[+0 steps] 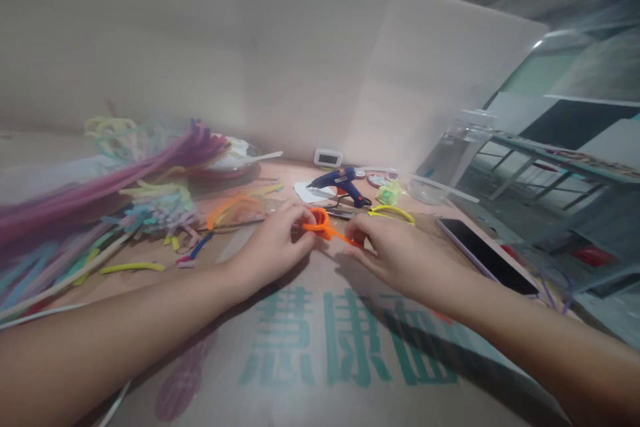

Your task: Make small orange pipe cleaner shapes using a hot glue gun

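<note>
A: Left hand (273, 247) fingers pinch the orange pipe cleaner (323, 225) at its loop, right hand (400, 250) pinches its tail — centre of worktop (300, 360).
B: Risk?
A: Slack pinch, loop likely springs open — glue gun (340, 183) sits at twelve o'clock.

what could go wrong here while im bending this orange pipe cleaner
1. The orange pipe cleaner, pinched by left hand and right hand, may slip from either grip.
2. The glue gun lies just beyond both hands; if hot, a forward reach might brush its nozzle.
3. The phone lies beside the right forearm near the table edge; an arm sweep could push it off.
</note>
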A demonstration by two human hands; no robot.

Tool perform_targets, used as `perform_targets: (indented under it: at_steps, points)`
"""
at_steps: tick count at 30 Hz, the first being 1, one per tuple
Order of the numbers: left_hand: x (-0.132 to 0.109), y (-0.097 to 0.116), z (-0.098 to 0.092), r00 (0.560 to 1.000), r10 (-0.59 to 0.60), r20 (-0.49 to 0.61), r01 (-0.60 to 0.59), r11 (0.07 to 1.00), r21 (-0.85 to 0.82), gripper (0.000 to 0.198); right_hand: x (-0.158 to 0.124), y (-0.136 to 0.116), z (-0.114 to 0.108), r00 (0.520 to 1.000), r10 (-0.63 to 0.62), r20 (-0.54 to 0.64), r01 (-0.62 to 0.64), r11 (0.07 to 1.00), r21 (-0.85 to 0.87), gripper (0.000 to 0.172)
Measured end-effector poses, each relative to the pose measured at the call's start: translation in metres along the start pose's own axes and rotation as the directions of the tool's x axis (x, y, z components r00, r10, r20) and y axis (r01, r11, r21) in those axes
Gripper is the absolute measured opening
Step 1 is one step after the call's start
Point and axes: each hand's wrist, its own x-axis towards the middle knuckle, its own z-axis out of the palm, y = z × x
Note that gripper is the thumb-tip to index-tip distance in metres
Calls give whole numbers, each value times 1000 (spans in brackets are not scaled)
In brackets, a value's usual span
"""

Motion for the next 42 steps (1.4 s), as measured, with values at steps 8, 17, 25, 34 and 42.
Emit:
perform_targets:
  at_steps: [8,17,25,34,42]
  points:
    - [1,-3,0,997,-67,28,68,996,-53,2,22,31,34,911,-218,-351,259,963,75,17]
    - [0,-4,-1,985,-83,149,106,983,-147,7,11,31,57,951,81,-300,78,872,483,11]
    - [-3,-5,0,964,-80,252,150,951,-270,15,8,28,56,952,29,-303,128,866,484,9]
    - [-6,10,-4,971,-24,239,75,976,-204,16,8,25,55,954,23,-298,133,860,493,12]
    - [-4,4,-2,990,63,127,-70,996,50,22,3,18,56,951,-43,-307,184,876,446,9]
